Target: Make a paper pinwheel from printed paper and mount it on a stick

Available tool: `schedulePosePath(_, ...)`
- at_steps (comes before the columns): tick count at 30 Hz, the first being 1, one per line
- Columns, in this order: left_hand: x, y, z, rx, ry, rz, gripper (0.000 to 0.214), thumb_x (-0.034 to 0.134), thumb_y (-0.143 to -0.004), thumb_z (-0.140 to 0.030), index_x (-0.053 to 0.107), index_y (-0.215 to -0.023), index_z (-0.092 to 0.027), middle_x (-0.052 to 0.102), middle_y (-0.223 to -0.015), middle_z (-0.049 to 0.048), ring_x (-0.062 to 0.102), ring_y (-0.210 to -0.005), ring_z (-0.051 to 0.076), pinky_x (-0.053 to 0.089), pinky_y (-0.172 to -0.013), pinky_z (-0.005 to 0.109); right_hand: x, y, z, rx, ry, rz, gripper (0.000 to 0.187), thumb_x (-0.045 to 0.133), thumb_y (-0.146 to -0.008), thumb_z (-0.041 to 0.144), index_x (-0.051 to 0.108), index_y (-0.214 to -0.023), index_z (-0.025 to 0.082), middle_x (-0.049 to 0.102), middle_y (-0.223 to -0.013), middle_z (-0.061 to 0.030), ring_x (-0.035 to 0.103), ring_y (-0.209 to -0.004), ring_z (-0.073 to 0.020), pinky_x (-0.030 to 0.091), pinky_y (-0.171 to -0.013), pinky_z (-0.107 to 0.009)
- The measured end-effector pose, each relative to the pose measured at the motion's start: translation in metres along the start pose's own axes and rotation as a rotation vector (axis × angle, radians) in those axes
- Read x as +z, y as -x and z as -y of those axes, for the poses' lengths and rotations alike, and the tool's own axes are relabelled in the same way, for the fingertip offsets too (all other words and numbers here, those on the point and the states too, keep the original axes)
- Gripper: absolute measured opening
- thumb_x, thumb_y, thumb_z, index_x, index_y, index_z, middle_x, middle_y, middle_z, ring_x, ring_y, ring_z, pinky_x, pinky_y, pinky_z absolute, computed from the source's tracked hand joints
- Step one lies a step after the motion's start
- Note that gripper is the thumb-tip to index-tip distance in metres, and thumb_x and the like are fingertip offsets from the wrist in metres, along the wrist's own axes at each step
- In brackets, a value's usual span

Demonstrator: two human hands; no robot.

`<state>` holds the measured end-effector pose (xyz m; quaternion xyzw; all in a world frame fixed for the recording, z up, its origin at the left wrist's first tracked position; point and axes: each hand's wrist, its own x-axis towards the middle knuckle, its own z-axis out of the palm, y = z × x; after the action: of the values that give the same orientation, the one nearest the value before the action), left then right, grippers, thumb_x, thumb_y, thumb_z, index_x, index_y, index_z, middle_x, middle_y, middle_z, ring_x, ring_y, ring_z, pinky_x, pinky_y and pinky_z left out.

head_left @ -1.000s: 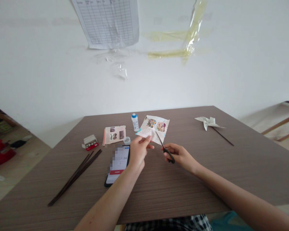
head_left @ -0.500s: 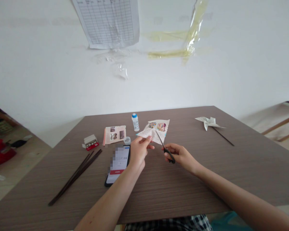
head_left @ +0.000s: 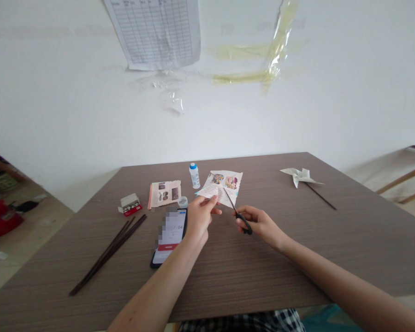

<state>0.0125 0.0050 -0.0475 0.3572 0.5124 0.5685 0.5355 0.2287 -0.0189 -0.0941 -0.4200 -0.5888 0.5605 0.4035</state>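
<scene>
Left hand pinches paper in middle. Right hand holds scissors, blades at paper; cutting looks unfinished. Pinwheel made, far right. Second paper flat, sticks loose, left.

Left hand pinches printed paper, right hand holds black-handled scissors, blades against the paper, wood-grain table around, blue-capped white bottle behind, smartphone and thin dark sticks at left, paper pinwheel at right.

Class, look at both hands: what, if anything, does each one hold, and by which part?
The left hand holds the printed paper by its near edge, between thumb and fingers. The right hand holds the scissors by their black handles.
</scene>
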Motion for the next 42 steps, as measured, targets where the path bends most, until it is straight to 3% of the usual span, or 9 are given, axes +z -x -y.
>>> schedulePosePath(7, 0.001, 0.000, 0.000, 0.012, 0.025, -0.008, 0.030, 0.111, -0.075, -0.032, 0.088, -0.088, -0.018, 0.086, -0.081, 0.0052, 0.072, -0.053, 0.014, 0.018, -0.048, 0.022, 0.000, 0.000, 0.000, 0.009, -0.005, 0.021, 0.080, 0.107, -0.085, 0.090, 0.082, -0.121, 0.023, 0.075, -0.081, -0.0003, 0.068, -0.079, -0.0241, 0.056, -0.083, -0.042)
schedulePosePath(16, -0.002, -0.002, 0.004, 0.038, 0.014, 0.010, 0.042, 0.120, -0.071, -0.043, 0.087, -0.085, -0.020, 0.090, -0.084, 0.0072, 0.074, -0.055, 0.015, 0.022, -0.047, 0.021, 0.000, 0.000, 0.001, 0.002, -0.004, 0.014, 0.082, 0.107, -0.084, 0.093, 0.082, -0.119, 0.024, 0.075, -0.081, -0.0001, 0.068, -0.079, -0.0243, 0.055, -0.083, -0.043)
schedulePosePath(31, 0.000, -0.001, 0.003, 0.015, 0.000, -0.003, 0.032, 0.113, -0.078, -0.036, 0.090, -0.091, -0.017, 0.089, -0.085, 0.0063, 0.072, -0.055, 0.013, 0.019, -0.048, 0.021, -0.004, -0.005, -0.009, 0.009, -0.031, 0.022, 0.084, 0.110, -0.082, 0.093, 0.086, -0.120, 0.021, 0.076, -0.078, -0.0007, 0.068, -0.077, -0.0237, 0.055, -0.081, -0.042)
schedulePosePath(42, -0.003, -0.007, 0.010, 0.043, -0.003, -0.023, 0.033, 0.113, -0.079, -0.039, 0.089, -0.089, -0.018, 0.090, -0.089, 0.0068, 0.076, -0.057, 0.014, 0.025, -0.048, 0.020, -0.004, -0.007, -0.011, 0.044, 0.016, 0.039, 0.080, 0.111, -0.081, 0.087, 0.084, -0.120, 0.022, 0.082, -0.081, -0.0030, 0.074, -0.079, -0.0251, 0.060, -0.084, -0.043)
